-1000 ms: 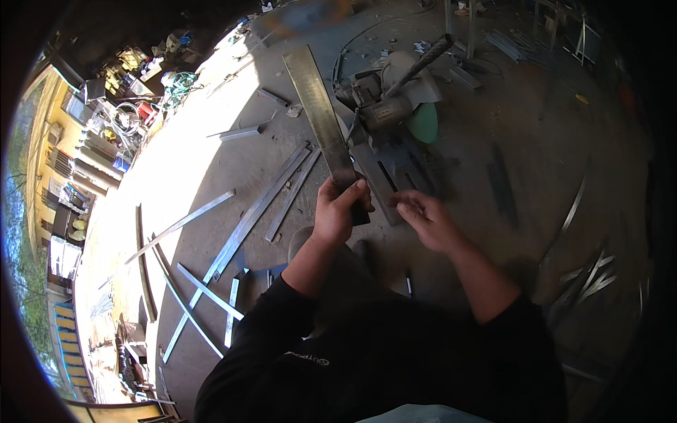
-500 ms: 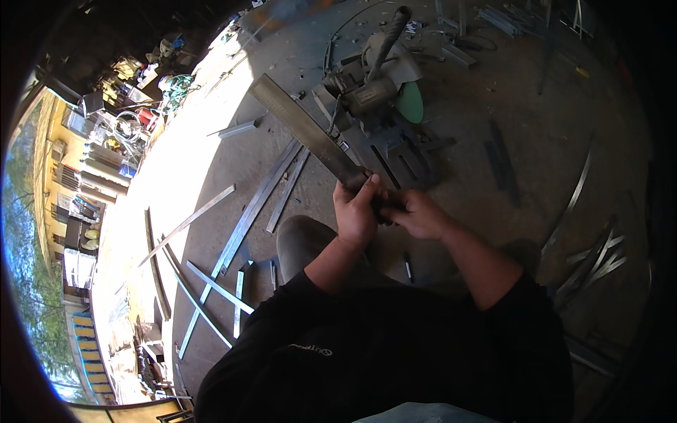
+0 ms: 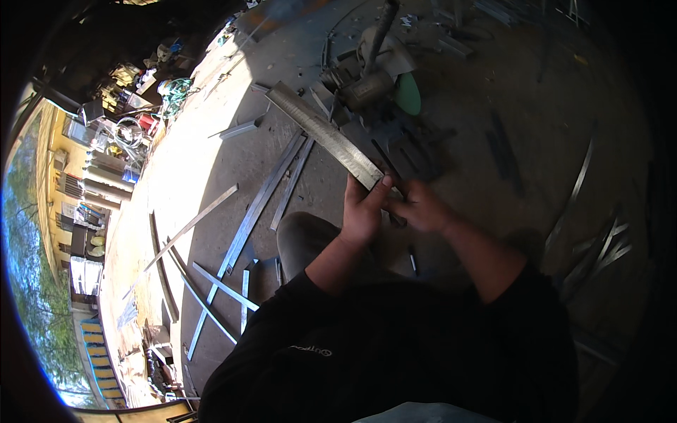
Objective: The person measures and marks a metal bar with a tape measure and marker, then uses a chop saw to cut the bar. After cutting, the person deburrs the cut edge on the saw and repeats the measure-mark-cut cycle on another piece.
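Observation:
A long, broad, straight strip of grey metal (image 3: pixel 321 134) slants up and away to the left from my hands, its face catching the light. My left hand (image 3: pixel 362 211) is closed round its near end, thumb on top. Pressed against that same end, my right hand (image 3: pixel 422 206) has its fingers curled in. A dark end piece (image 3: pixel 398 221) shows just below the hands; its kind is hard to make out. Beyond them stands a cut-off saw (image 3: pixel 367 90) with a green disc (image 3: pixel 407 94) and an upright handle.
Several long metal bars (image 3: pixel 262 204) lie crossed on the floor to the left. A pen-like marker (image 3: pixel 414 264) lies close to my legs. Bright metal strips (image 3: pixel 608 250) are at the right. Coiled hose (image 3: pixel 176 95) and clutter stand at the far left, past the sunlit ground.
The metal strip has turned, so its face is now brighter, and its far end has shifted slightly right and down. Both hands keep hold; the right has moved a little.

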{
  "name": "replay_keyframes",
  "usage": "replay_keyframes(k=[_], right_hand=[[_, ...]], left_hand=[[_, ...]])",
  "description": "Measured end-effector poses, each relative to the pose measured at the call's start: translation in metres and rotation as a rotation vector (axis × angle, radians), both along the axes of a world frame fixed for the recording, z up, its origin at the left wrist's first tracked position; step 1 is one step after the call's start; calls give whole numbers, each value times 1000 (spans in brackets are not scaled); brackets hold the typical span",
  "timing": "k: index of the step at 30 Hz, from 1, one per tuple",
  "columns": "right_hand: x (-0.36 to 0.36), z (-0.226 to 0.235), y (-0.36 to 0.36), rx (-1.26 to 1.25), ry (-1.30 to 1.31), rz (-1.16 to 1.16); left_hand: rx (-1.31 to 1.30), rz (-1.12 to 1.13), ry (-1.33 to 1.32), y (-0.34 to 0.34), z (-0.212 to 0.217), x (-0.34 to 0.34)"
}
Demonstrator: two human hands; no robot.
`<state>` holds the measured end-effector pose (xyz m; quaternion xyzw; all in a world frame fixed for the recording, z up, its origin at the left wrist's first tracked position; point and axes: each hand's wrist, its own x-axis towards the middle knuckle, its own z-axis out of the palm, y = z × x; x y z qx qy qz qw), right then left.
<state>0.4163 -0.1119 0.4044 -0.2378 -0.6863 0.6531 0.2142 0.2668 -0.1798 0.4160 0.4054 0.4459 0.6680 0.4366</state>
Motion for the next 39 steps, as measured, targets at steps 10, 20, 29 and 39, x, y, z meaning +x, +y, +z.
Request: replay_keyframes(k=[10, 20, 29, 39], right_hand=[[1, -12, -9, -74, 118, -14], [-3, -9, -25, -93, 210, -73], [-12, -23, -30, 489, 26, -42], [58, -105, 72, 153, -1055, 375]], left_hand=[[-98, -272, -28, -17, 4, -29], [-42, -316, -106, -34, 29, -21], [-306, -10, -623, -18, 4, -15], [-200, 446, -612, 12, 16, -139]])
